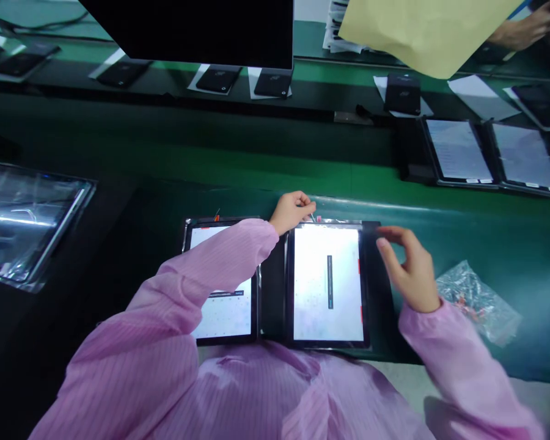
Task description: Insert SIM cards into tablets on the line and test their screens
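Two lit tablets lie side by side in front of me. My left hand reaches across to the top edge of the right tablet, its fingers pinched on a small thin pin-like piece. A small pink-red bit shows beside those fingertips. My left sleeve partly covers the left tablet, which has a small orange-red piece at its top edge. Off the right tablet's right side, my right hand is raised, thumb and forefinger apart, with nothing visible between them.
A clear plastic bag with small reddish parts lies at the right. Wrapped tablets rest at far left and upper right. Dark devices on papers line the rear shelf. A black panel overhangs; another person's hand is at upper right.
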A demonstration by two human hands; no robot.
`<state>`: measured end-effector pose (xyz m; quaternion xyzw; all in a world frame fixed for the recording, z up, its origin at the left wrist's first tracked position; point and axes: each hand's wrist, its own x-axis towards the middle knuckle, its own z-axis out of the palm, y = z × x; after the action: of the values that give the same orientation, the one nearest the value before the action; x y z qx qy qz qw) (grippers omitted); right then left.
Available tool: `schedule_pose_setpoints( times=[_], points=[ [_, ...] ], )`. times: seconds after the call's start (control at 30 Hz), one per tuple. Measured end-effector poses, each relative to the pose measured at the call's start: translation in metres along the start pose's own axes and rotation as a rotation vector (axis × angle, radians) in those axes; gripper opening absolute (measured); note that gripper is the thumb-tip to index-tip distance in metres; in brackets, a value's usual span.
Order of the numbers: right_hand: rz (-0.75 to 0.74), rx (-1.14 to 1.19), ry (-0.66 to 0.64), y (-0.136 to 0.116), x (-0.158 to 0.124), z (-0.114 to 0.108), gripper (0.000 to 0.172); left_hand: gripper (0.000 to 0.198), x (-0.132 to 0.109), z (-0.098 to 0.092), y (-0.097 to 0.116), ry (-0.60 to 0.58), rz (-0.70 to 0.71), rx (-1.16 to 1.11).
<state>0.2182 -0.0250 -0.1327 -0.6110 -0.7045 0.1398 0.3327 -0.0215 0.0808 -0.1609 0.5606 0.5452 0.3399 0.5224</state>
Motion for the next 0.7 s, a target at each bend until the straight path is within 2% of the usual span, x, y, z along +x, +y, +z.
schedule_pose_setpoints(
  times=[0.07, 0.1, 0.17, 0.2, 0.27, 0.37, 0.47, 0.57, 0.63, 0.7],
  points=[
    [0.022, -0.031, 0.066, 0.009, -0.026, 0.021, 0.037, 0.017, 0.006, -0.007, 0.004, -0.03, 0.037, 0.043],
    [0.011, -0.066, 0.09, 0.011, -0.038, 0.031, 0.039, 0.017, 0.003, -0.014, 0.012, -0.038, 0.11, 0.102],
    [-0.031, -0.165, 0.099, 0.009, -0.054, 0.048, 0.042, 0.031, -0.015, -0.037, 0.032, -0.014, 0.342, 0.315],
    [-0.049, -0.222, 0.091, 0.005, -0.06, 0.054, 0.044, 0.037, -0.029, -0.052, 0.041, 0.023, 0.477, 0.472],
    [-0.078, -0.312, 0.075, -0.004, -0.067, 0.062, 0.049, 0.038, -0.066, -0.081, 0.052, 0.123, 0.601, 0.764],
    [-0.194, -0.275, -0.034, -0.021, -0.072, 0.062, 0.048, 0.031, -0.124, -0.11, 0.036, 0.237, 0.559, 1.064],
    [-0.313, -0.165, -0.169, -0.029, -0.075, 0.054, 0.04, 0.031, -0.166, -0.11, -0.003, 0.258, 0.513, 1.213],
    [-0.25, -0.164, -0.078, -0.022, -0.075, 0.044, 0.04, 0.033, -0.183, -0.096, -0.031, 0.219, 0.48, 1.266],
    [-0.176, -0.165, 0.009, -0.014, -0.074, 0.036, 0.039, 0.033, -0.185, -0.089, -0.04, 0.191, 0.462, 1.285],
    [-0.126, -0.161, 0.034, -0.007, -0.074, 0.03, 0.039, 0.034, -0.187, -0.09, -0.044, 0.168, 0.461, 1.302]
  ],
)
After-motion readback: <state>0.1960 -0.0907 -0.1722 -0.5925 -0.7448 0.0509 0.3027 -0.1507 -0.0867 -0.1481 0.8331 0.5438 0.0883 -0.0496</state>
